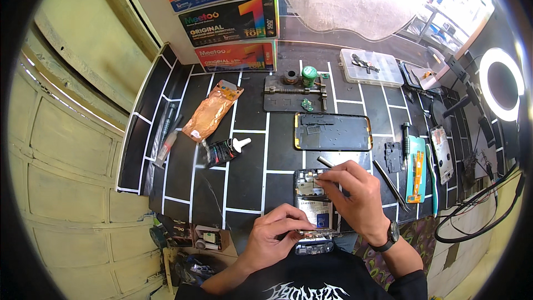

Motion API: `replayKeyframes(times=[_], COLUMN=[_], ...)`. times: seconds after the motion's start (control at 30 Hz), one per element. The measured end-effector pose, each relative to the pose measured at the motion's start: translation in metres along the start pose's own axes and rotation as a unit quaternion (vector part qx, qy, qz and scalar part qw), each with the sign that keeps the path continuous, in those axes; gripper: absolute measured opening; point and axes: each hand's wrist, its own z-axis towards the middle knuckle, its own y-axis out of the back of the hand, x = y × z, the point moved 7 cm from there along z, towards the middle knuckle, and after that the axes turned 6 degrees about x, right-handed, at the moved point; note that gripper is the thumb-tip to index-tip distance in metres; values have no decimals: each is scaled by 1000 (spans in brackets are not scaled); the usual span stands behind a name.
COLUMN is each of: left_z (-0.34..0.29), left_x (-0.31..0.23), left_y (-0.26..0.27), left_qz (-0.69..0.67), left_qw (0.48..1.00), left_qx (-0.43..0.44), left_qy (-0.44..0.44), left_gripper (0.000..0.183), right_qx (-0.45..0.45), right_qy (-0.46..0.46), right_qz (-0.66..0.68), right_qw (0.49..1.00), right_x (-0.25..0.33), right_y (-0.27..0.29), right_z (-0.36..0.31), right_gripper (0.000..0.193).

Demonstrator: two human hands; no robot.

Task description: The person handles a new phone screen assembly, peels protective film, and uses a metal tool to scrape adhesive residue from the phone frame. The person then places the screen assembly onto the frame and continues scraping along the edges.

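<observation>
The opened phone (307, 185) lies at the near edge of the table (245, 189); the left hand (276, 234) pinches a thin part (320, 234) over its lower end; the right hand (355, 191) bunches its fingertips at the upper end; whether they grip anything, I cannot tell.

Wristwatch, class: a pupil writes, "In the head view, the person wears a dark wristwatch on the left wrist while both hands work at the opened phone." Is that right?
Not quite: the head view shows the dark wristwatch on the right wrist. The rest stands: the left hand and right hand are both at the opened phone.
</observation>
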Motion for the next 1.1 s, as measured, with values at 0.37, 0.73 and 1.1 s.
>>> replayKeyframes(times=[0.37, 0.73, 1.1], left_z=[-2, 2, 5], left_x=[-2, -4, -6], left_y=[-1, 1, 1], left_qz=[-1, 26, 24], left_qw=[998, 998, 998], left_qx=[54, 49, 50], left_qy=[-12, -27, -20], left_gripper=[46, 44, 43], right_qx=[71, 257, 276], right_qy=[66, 204, 195], right_qz=[-132, -199, -156], right_qw=[987, 924, 928], right_x=[16, 23, 11], right_y=[-11, -13, -17], right_z=[16, 12, 18], right_gripper=[18, 24, 24])
